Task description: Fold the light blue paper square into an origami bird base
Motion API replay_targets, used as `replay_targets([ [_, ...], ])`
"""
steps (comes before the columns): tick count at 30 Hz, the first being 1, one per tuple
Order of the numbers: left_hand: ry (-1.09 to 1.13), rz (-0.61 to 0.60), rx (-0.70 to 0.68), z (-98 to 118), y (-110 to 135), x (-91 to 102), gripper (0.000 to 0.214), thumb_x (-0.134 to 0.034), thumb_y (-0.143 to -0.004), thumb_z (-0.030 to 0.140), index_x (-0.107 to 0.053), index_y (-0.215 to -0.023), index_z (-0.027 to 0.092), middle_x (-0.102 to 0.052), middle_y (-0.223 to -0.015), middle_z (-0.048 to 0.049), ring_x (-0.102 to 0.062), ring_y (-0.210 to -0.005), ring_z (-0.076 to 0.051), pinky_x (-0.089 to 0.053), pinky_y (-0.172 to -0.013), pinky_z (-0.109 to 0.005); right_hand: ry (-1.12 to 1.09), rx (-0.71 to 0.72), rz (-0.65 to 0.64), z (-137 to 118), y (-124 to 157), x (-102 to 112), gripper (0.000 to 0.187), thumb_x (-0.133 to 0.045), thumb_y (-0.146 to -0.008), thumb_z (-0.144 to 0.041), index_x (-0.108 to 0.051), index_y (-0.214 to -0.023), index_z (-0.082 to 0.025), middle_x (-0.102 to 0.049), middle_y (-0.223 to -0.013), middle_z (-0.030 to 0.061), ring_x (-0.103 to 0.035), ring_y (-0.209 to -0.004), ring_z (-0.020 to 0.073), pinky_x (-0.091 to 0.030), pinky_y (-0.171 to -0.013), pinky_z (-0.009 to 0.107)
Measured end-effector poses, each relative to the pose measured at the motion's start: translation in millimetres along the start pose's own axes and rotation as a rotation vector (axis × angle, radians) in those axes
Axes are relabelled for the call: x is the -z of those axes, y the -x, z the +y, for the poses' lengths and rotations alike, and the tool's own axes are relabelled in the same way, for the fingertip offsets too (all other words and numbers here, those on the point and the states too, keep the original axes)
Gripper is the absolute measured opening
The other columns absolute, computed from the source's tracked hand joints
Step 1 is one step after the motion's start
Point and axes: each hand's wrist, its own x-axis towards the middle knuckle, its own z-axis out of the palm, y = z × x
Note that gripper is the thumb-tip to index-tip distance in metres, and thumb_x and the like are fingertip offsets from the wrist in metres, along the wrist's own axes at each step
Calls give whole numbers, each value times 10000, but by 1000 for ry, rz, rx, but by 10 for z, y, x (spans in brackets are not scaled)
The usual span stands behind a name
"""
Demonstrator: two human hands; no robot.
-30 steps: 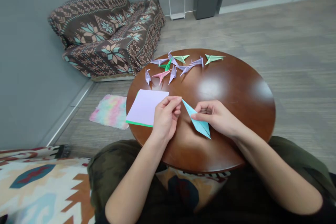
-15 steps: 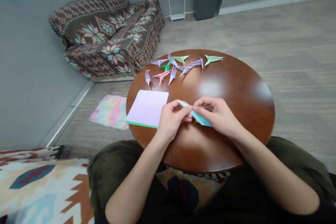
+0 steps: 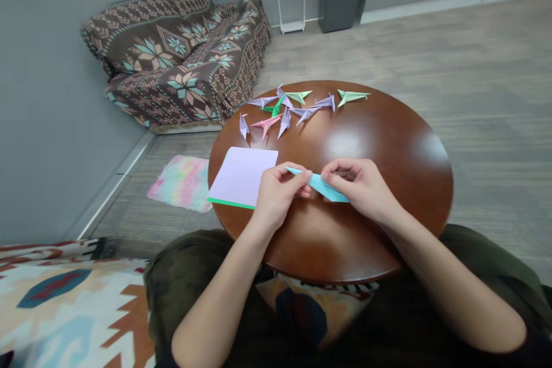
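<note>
A light-blue piece of folded origami paper (image 3: 324, 188) is held above the table between my two hands. My left hand (image 3: 280, 188) pinches it between thumb and fingers, and a narrow pointed end sticks out past them to the left. My right hand (image 3: 360, 185) grips the wider part, with the thumb on top; part of the paper is hidden under these fingers. Left of my left hand lies a stack of square paper (image 3: 244, 175), lilac on top with a green edge showing.
Several folded paper cranes, among them a pink one (image 3: 265, 125) and a pale green one (image 3: 351, 96), lie along the far side of the round brown table (image 3: 388, 144). Beyond stands a sofa (image 3: 185, 63) under a patterned cover. A fluffy rug (image 3: 183, 181) lies on the floor.
My hands have moved slightly apart, the left one sliding left along the folded paper. More of the blue paper's middle now shows between them.
</note>
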Motion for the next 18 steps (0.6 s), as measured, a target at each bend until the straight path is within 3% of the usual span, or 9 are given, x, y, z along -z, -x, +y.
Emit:
replay_targets([
  [4,-72,-32,-4,-27,12,-2,224,-887,-693,281,-717,-749,147,-633,-534,24,-540,-460,-84,-414,-471,-202,49,10,-42,11,-2,6,87,-657,-785,-227,-710,-751,-167,-658,-667,-3,-528,-583,126,-375,-559,268],
  [8,-253,-58,-22,84,13,58,181,-840,-718,279,-716,-746,151,-574,-474,55,-460,-414,-73,-338,-435,-199,88,16,-99,34,-2,34,93,-643,-788,-222,-706,-756,-163,-651,-659,-5,-528,-578,123,-371,-544,256],
  [13,-567,-219,-48,226,15,166,50,-751,-718,184,-753,-706,136,-720,-674,-11,-600,-615,-105,-460,-616,-215,158,62,-224,52,5,50,70,-657,-805,-203,-708,-780,-162,-668,-690,-4,-566,-629,135,-420,-597,261],
  [18,-616,-282,-72,215,26,190,59,-711,-710,166,-759,-726,135,-708,-695,-7,-607,-665,-115,-465,-655,-222,238,120,-301,56,5,61,105,-688,-849,-238,-689,-773,-165,-675,-712,-2,-573,-659,141,-432,-621,268],
])
